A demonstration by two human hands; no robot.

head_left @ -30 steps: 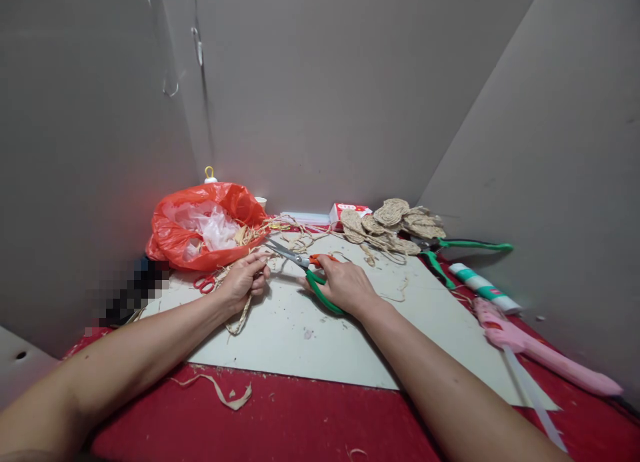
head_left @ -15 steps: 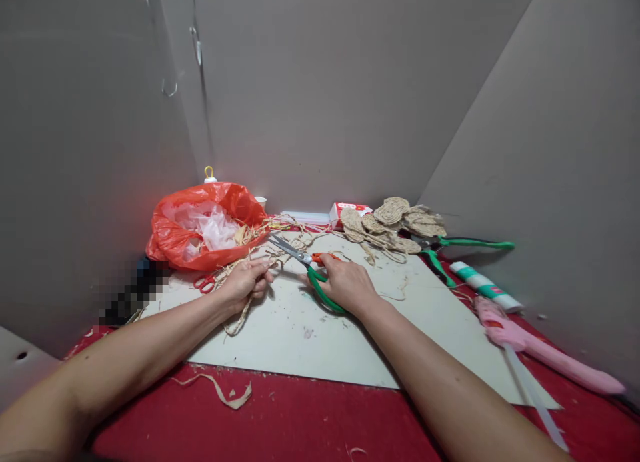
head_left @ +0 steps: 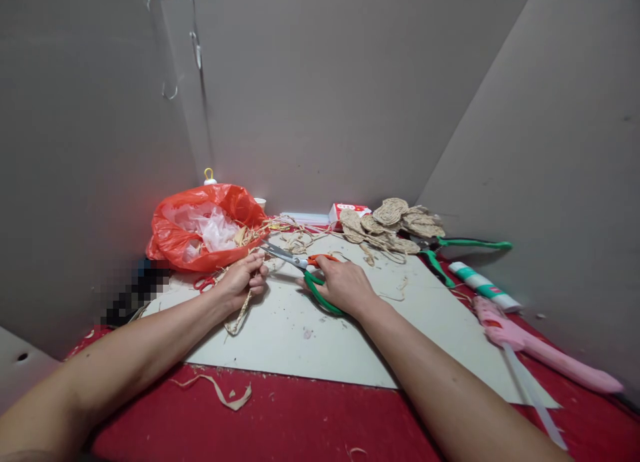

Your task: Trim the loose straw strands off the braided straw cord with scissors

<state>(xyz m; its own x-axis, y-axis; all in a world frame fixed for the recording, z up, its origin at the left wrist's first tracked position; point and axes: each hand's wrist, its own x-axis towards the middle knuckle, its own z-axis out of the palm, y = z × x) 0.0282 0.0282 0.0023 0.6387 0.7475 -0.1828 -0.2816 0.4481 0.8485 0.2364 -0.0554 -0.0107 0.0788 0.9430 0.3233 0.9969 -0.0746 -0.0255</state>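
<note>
Pinched in my left hand [head_left: 245, 280] is a braided straw cord [head_left: 240, 320]; one length hangs below the fingers onto the white board [head_left: 300, 345]. My right hand [head_left: 347, 285] grips scissors [head_left: 295, 261] with one orange and one green handle. Their blades point left and lie close to the fingertips of my left hand, beside the cord's upper end. Whether the blades touch the cord I cannot tell. Behind my left hand, loose straw strands [head_left: 295, 239] spread across the back of the board.
An orange-red plastic bag [head_left: 165, 229] with straw and white plastic stands at back left, by small red scissors [head_left: 204, 284]. Woven straw pieces [head_left: 393, 212] and green-handled pliers [head_left: 475, 243] lie back right. A green-white roll [head_left: 485, 287] and pink glue gun [head_left: 545, 352] lie right.
The scissors have swung slightly, with blades lying flatter and closer together. My left hand has shifted a little up and left with the cord.
</note>
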